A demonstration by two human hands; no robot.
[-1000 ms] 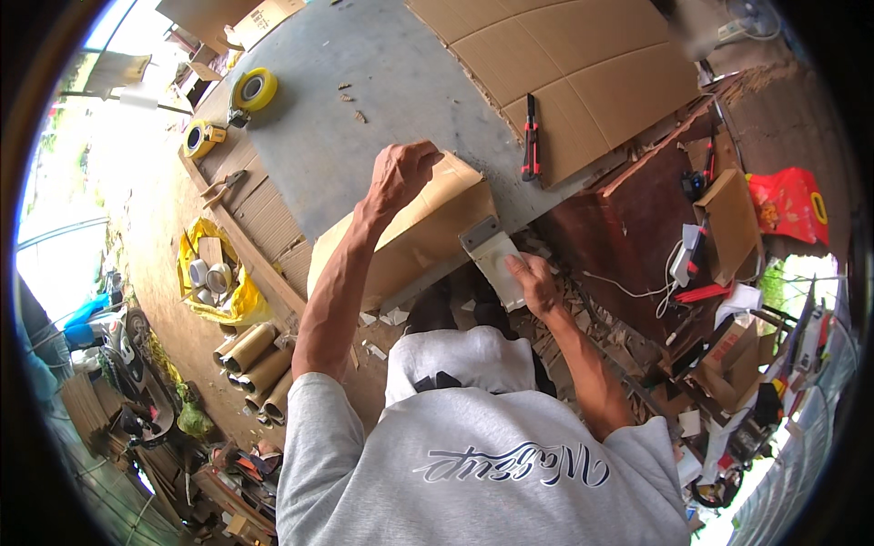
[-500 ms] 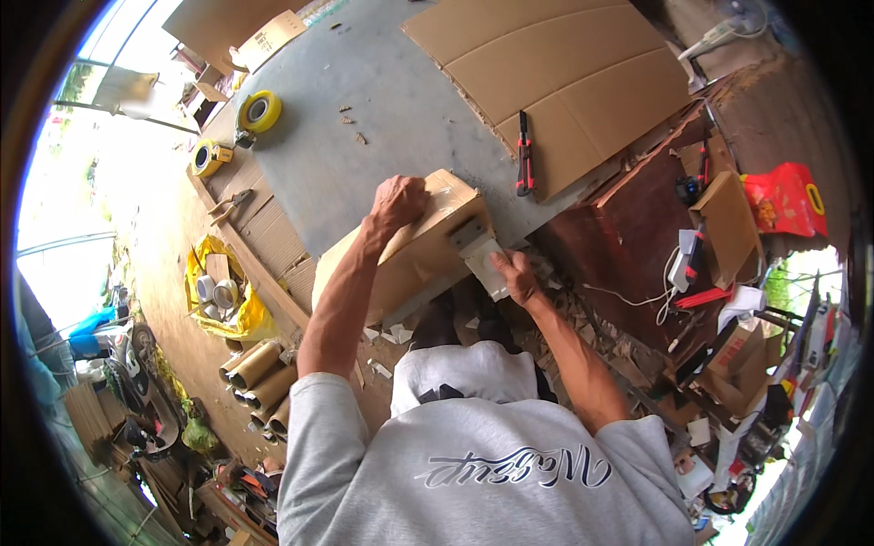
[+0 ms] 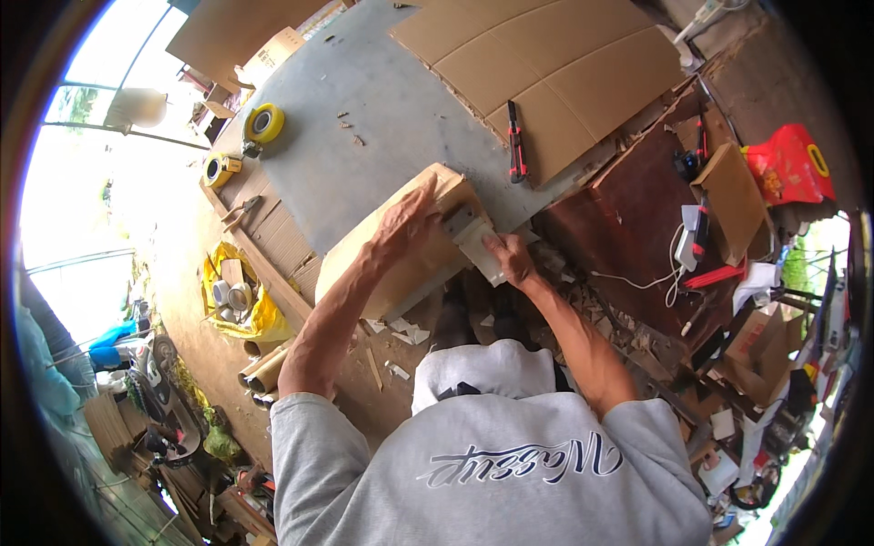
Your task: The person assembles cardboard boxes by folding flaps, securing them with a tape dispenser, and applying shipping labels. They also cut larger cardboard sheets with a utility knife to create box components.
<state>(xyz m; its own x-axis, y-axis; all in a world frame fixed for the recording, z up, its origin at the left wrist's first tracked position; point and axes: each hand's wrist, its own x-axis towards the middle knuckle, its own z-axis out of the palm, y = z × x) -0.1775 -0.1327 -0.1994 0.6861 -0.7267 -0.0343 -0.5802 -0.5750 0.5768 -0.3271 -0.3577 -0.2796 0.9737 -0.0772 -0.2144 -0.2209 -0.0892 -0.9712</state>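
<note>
A long brown cardboard box (image 3: pixel 414 273) lies tilted at the near edge of the grey worktop (image 3: pixel 314 127). My left hand (image 3: pixel 408 217) rests on top of it near its right end, fingers stretched out flat and holding nothing. My right hand (image 3: pixel 513 258) is closed on a pale flat piece (image 3: pixel 482 255), thumb on its face. This piece reaches the box's right end, beside a small dark grey patch (image 3: pixel 458 218) there. I cannot make out exactly what the piece is.
A red-and-black utility knife (image 3: pixel 517 146) lies by a large cardboard sheet (image 3: pixel 555 82). Yellow tape rolls (image 3: pixel 264 123) and pliers (image 3: pixel 240 211) are at the left. Below hangs a yellow bag (image 3: pixel 259 309) with tape rolls. Paper scraps (image 3: pixel 408 332) litter the floor.
My left hand has gone from a closed fist on the box to stretched-out fingers lying along its top. My right hand still holds the pale piece at the box's end. The view has shifted slightly.
</note>
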